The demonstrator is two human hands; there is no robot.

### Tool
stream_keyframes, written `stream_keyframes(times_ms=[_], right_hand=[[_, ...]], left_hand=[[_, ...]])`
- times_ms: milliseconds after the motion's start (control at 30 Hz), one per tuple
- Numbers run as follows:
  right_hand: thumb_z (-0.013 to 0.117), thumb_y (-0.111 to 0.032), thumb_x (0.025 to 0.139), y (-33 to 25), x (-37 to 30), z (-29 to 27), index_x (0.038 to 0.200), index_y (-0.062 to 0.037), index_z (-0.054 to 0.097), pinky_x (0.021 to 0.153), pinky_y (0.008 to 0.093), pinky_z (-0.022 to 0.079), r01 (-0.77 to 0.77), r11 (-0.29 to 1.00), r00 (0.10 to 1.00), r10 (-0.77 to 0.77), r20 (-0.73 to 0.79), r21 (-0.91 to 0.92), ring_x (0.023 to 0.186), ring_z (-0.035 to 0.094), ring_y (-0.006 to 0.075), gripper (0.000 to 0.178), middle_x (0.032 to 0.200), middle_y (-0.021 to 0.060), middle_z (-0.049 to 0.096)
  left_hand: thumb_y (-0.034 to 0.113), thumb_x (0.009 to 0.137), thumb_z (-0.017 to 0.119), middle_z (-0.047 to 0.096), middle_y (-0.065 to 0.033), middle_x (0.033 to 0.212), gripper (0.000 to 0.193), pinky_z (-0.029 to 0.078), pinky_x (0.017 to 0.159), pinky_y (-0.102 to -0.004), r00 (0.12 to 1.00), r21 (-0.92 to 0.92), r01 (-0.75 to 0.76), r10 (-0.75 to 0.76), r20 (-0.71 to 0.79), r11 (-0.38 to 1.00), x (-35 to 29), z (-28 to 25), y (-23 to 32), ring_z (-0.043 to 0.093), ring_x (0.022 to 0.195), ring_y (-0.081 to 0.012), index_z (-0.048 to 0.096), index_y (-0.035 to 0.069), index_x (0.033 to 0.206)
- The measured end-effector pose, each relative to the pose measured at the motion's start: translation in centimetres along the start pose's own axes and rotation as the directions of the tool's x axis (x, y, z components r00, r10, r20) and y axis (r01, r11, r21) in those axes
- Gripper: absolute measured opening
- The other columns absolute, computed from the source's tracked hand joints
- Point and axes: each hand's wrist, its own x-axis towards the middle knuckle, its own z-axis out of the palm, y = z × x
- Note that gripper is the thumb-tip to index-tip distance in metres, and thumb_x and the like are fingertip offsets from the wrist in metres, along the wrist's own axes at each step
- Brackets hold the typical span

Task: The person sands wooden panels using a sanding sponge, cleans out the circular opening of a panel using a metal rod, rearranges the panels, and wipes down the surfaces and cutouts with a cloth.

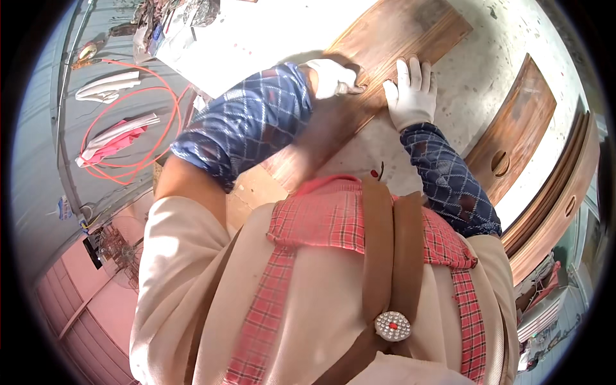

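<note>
A long brown wooden board (pixel 401 32) lies at a slant across the white worktable (pixel 269 38) in front of me. My left hand (pixel 330 78), in a white glove, is closed with its fingers curled down at the board. Something small and brown shows at its fingertips, but I cannot make out what it is. My right hand (pixel 412 93), gloved in white too, lies flat with fingers apart, its fingertips on the board's right edge. The lower part of the board is blurred.
On the right lies another wooden board (pixel 516 122) with a round cutout. Beyond it, several curved-looking boards (pixel 571 186) are stacked. A red hose (pixel 168 90), a white glove (pixel 108 86) and pink cloth (pixel 119 141) are at left. A fan (pixel 122 250) stands lower left.
</note>
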Motion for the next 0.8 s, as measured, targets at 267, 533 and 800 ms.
stream_keyframes(times_ms=[267,533,800], right_hand=[[0.065,-0.041,0.087,-0.2,0.2,-0.5,0.135,-0.0116,0.054,0.108,0.0563,0.035,0.016,0.999,0.999,-0.017,0.031,0.039,0.129,0.045,0.0393,0.058,0.140,0.0111,0.049],[0.061,-0.042,0.090,-0.2,0.1,-0.3,0.141,-0.0122,0.050,0.113,0.0567,0.030,0.004,1.000,0.996,-0.006,0.085,0.016,0.136,0.039,0.0403,0.060,0.146,0.0130,0.044],[0.053,-0.046,0.095,-0.1,0.0,0.1,0.147,-0.0130,0.044,0.117,0.0565,0.025,0.020,0.998,0.990,-0.013,0.139,-0.055,0.141,0.033,0.0420,0.062,0.153,0.0157,0.039]], left_hand=[[0.019,0.088,0.067,0.069,-0.0136,0.087,0.012,0.052,0.072,-0.0403,0.909,0.566,-0.380,0.184,0.374,0.732,-1.4,-3.6,7.2,0.066,0.081,-0.0343,0.070,0.015,0.100],[0.022,0.095,0.059,0.069,-0.0199,0.096,0.016,0.052,0.082,-0.0442,0.928,0.353,0.194,-0.055,-0.367,0.915,-4.5,4.6,6.7,0.065,0.091,-0.0415,0.066,0.011,0.104],[0.024,0.098,0.050,0.073,-0.0165,0.097,0.026,0.055,0.080,-0.0443,0.900,0.505,0.399,-0.223,-0.374,0.765,-5.3,4.8,7.5,0.071,0.089,-0.0343,0.069,0.010,0.106]])
